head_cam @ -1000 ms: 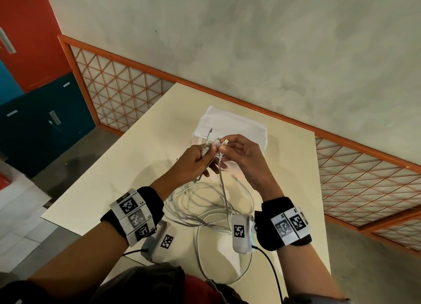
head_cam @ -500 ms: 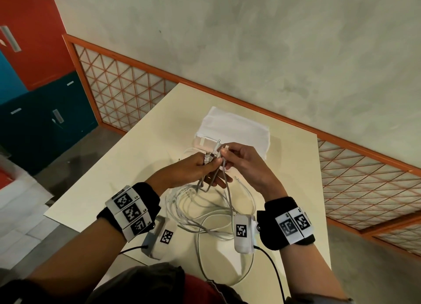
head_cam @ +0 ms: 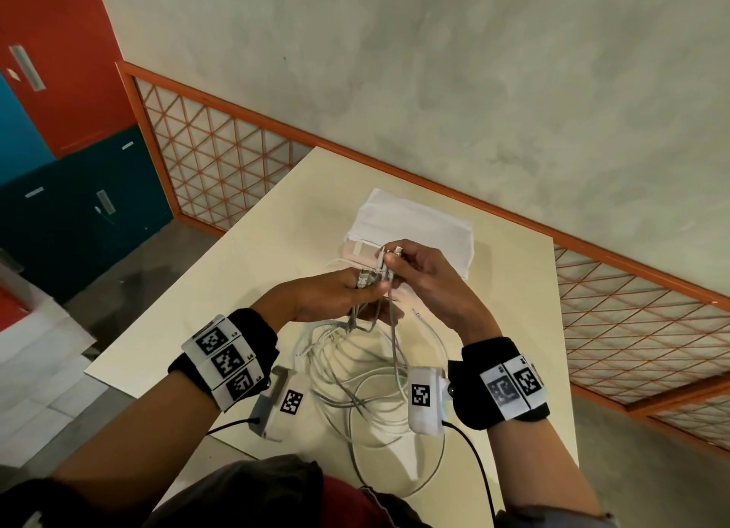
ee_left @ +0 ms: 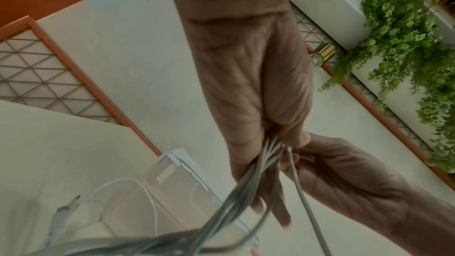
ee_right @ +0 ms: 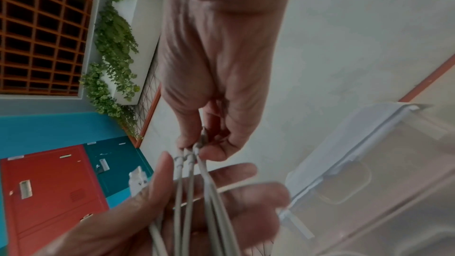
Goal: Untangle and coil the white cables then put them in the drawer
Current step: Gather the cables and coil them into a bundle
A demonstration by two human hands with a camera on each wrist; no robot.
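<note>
Several white cables (head_cam: 355, 381) lie in tangled loops on the cream table (head_cam: 221, 322), and their strands rise to both hands. My left hand (head_cam: 369, 288) grips a bundle of the strands (ee_left: 248, 180) just below the plugs. Touching it, my right hand (head_cam: 389, 258) pinches the plug ends (ee_right: 194, 149) between thumb and fingertips. One strand (ee_left: 301, 192) hangs apart from the bundle. Behind the hands stands a clear plastic drawer box (head_cam: 418, 227) with a white top; the right wrist view shows its front (ee_right: 369, 164).
The table's near edge is by my body and its far edge runs along an orange-framed lattice rail (head_cam: 221, 164). Red and teal lockers (head_cam: 67, 195) stand at the left. Wrist cameras (head_cam: 424, 399) hang under both forearms, above the cable loops.
Both hands stay together at the cable ends. The right fingers have shifted a little higher on the plugs, and the loops below have barely moved.
</note>
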